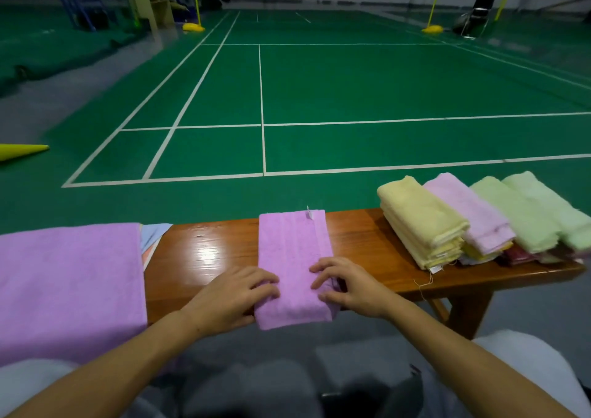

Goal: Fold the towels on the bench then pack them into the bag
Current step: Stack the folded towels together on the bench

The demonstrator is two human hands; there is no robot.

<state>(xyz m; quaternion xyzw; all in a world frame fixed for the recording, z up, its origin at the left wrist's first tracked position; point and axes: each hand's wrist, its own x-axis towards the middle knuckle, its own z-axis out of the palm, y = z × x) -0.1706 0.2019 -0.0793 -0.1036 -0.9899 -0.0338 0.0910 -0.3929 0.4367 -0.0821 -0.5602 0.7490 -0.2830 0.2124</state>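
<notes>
A purple towel (pixel 294 251), folded into a long narrow strip, lies across the wooden bench (pixel 204 254) in front of me. My left hand (pixel 233 296) grips its near left edge, fingers curled over the cloth. My right hand (pixel 348 286) grips the near right edge the same way. On the left, a large purple towel (pixel 67 289) lies spread flat over the bench. At the right end, folded towels lie in a row: yellow (pixel 419 222), pink (pixel 470 213) and two pale green (pixel 524 213). No bag is in view.
Beyond the bench stretches a green badminton court floor (pixel 351 91) with white lines. A pale blue and orange cloth (pixel 153 235) peeks from under the large towel. The bench's right leg (pixel 467 312) stands at lower right. My knees fill the bottom of the view.
</notes>
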